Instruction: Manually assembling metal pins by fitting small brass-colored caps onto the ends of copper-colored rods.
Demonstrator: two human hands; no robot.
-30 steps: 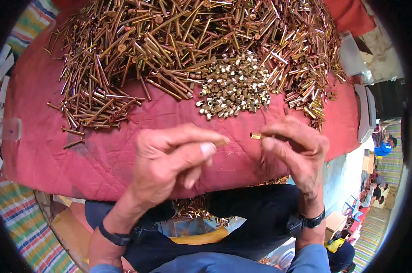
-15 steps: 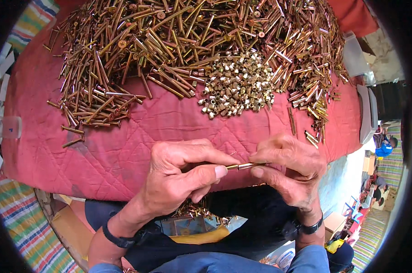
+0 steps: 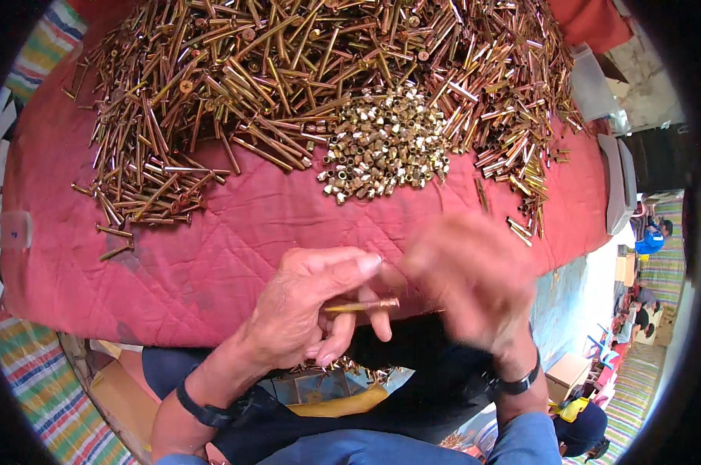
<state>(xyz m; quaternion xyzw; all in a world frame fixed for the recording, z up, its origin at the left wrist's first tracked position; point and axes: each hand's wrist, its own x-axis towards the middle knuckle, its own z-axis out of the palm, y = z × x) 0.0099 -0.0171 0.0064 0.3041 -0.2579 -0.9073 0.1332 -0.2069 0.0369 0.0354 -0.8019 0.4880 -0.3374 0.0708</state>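
The brass-coloured bolt (image 3: 362, 305) could slip from the left hand (image 3: 304, 302) and fall past the edge of the red cloth (image 3: 249, 217), because it lies across the curled fingers with the thumb tip apart from it, on the person's side of the heap of small metal caps (image 3: 385, 147). A knock from the right hand (image 3: 474, 279), just beside, might also loosen it. The left hand has its fingers bent about the bolt, thumb pointing rightward; the right, nearer the person than the heap and to its right, is too blurred to tell if it holds anything.
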